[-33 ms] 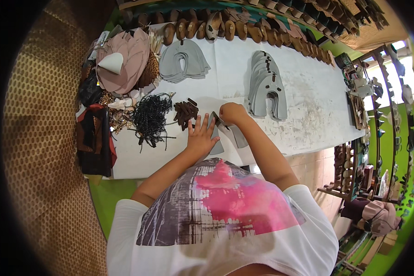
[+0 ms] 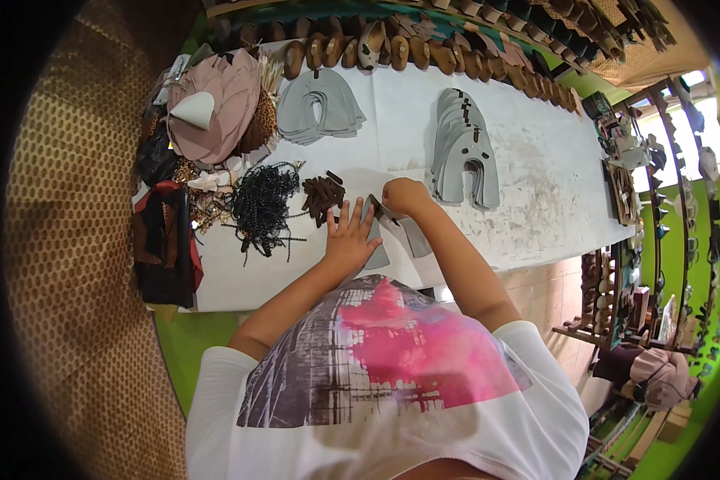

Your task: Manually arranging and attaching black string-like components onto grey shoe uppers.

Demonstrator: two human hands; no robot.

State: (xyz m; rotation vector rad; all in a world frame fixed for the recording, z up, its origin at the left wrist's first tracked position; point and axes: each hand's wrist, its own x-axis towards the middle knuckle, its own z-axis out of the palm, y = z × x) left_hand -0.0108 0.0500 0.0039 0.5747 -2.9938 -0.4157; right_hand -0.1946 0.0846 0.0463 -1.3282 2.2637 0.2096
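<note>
A grey U-shaped cut piece (image 2: 414,238), like a shoe upper, lies flat on the white table close to my body. My left hand (image 2: 347,240) rests on its left arm with the fingers spread. At the curved top of the piece my right hand (image 2: 405,197) is closed, its fingertips turned down and out of sight. Whatever they grip is hidden. A dark brown strip (image 2: 374,200) shows between the hands at that curve. Just beyond my left fingertips is a pile of short dark brown strips (image 2: 322,192).
A fanned stack of grey U-shaped pieces with brown strips (image 2: 466,152) lies right; another grey stack (image 2: 312,104) lies behind. Black beaded strands (image 2: 266,204) and pink cut pieces (image 2: 216,120) are left. Wooden shoe lasts (image 2: 400,52) line the back edge. Someone (image 2: 656,376) is far right.
</note>
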